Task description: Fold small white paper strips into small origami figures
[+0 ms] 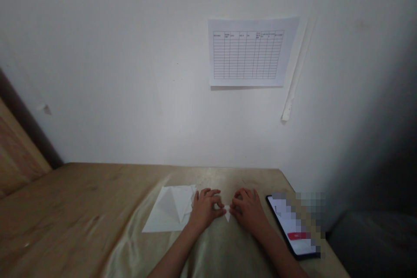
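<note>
The person has both hands to the left of the phone (pixel 288 221), meeting over a small folded paper (pixel 227 213) that comes to a point on the near side. The left hand (pixel 204 208) has its grip closed on the paper's far edge from the phone, thumb and forefinger pinched together. The right hand (pixel 249 210), which is between the phone and the paper, pinches the opposite edge in the same way. Such a light piece would probably slip or twist under one hand, so the two-sided pinch seems meant to keep it flat and steady; the other fingers are lifted clear, most likely to leave the paper in plain sight.

Farther left of the phone, beyond the left hand, lie some white sheets (pixel 163 215) with a triangular shape on top (whether that is a fold or a separate piece is hard to tell). They are probably set there to be near the hand without crowding it. The table (pixel 81 200) under all this is covered in a shiny brownish cloth, and the phone lies near its edge, perhaps to keep it out of the hands' way.

The phone's screen is partly blurred out; a red patch on it carries a small pale mark, and no brand can be read. On the wall above and to the left of the phone hangs a printed sheet (pixel 247 52) with a ruled grid. Its top row holds column headings too small to read with certainty, and the rows below look blank.
</note>
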Demonstrator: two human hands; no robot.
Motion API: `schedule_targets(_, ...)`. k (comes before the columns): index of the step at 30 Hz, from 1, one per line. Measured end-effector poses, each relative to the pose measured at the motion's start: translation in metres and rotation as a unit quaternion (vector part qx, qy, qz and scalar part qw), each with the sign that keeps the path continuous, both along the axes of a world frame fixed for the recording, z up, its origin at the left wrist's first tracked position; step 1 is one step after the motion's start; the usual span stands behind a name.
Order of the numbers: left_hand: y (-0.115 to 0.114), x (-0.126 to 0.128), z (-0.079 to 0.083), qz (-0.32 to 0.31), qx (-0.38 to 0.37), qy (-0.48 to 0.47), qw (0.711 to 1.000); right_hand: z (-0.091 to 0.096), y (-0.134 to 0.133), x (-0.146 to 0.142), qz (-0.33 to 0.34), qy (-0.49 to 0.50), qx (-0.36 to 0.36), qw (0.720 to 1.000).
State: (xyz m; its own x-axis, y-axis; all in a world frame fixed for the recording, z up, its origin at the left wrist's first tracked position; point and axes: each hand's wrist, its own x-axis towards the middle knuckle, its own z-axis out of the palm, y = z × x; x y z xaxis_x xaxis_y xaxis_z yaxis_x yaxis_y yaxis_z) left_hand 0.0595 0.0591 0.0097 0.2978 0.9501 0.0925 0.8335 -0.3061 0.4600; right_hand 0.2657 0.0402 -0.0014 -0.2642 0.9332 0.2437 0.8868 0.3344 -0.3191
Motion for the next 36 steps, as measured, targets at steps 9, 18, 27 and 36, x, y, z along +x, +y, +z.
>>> schedule_targets(9,-0.002,0.001,-0.001,0.008,-0.001,-0.014,1.000,-0.002,-0.002,0.002,-0.022,0.025,0.000,0.999)
schedule_targets(18,-0.003,0.000,-0.001,-0.007,-0.008,-0.023,1.000,-0.010,-0.003,0.001,-0.030,0.040,-0.019,0.999)
schedule_targets(27,-0.002,-0.001,-0.004,-0.015,0.002,-0.039,0.999,-0.010,-0.002,0.000,-0.002,0.027,-0.022,0.999)
schedule_targets(36,0.000,-0.002,-0.007,-0.038,0.014,-0.021,0.999,-0.012,0.001,0.001,0.006,0.044,-0.027,0.999)
